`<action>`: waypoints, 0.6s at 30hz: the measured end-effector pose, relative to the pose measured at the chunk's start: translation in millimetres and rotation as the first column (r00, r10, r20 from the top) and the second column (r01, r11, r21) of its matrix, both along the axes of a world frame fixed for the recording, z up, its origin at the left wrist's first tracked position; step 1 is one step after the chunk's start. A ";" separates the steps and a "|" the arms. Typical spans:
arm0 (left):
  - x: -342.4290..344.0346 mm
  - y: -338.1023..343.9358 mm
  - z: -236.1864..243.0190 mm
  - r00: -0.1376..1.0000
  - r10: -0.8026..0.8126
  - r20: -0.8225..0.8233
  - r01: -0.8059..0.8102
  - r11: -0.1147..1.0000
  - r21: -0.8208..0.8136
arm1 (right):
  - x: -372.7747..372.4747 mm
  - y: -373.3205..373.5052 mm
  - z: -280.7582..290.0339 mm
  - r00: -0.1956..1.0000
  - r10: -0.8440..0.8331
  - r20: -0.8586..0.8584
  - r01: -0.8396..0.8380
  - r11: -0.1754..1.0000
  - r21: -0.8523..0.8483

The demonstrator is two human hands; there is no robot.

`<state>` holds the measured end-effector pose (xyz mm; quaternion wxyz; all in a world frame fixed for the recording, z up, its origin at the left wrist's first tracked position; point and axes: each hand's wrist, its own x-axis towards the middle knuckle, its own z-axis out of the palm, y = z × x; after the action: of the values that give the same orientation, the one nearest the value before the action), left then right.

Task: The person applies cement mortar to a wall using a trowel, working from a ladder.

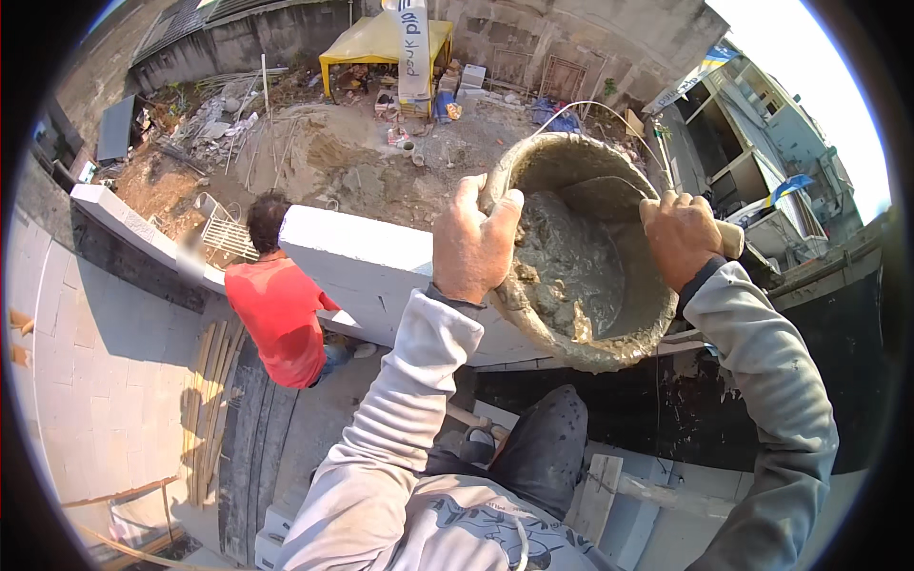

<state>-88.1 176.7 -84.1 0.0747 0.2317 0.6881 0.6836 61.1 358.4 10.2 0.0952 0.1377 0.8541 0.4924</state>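
In the head view, a mortar-crusted bucket holds wet grey mortar, tilted so I see into it. My left hand grips its left rim with the thumb upward. My right hand is closed at the right rim, with a pale cylindrical handle poking out beside it; what that handle belongs to is unclear. A thin wire loop arches over the bucket. The bucket is held above a white block wall, whose top edge runs just left of it.
Below left, a co-worker in red stands by the wall. Timber boards lean at the lower left. A plank lies beside my leg. Beyond the wall are rubble, a yellow canopy and neighbouring buildings.
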 end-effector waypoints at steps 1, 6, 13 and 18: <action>0.8 0.4 1.3 1.000 0.019 -0.021 -0.019 1.000 0.018 | -8.8 7.0 -9.7 0.999 0.014 0.028 -0.012 0.998 -0.066; -4.1 1.1 -4.3 0.999 0.001 0.034 -0.002 1.000 0.022 | -27.5 11.3 -19.9 0.991 -0.035 0.129 0.073 0.948 -0.310; -4.7 3.0 -10.6 0.998 0.054 0.033 -0.056 0.997 0.057 | -26.0 -2.1 -15.4 0.985 -0.147 0.090 0.169 0.725 -0.668; -4.9 -2.0 -2.1 0.999 0.021 0.028 -0.022 1.000 0.004 | -32.1 -1.2 -21.1 0.984 -0.143 0.101 0.174 0.730 -0.661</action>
<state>-92.9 174.7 -86.1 0.0766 0.2147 0.6881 0.6889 29.0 357.3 -10.9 0.1983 0.1563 0.9563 0.1476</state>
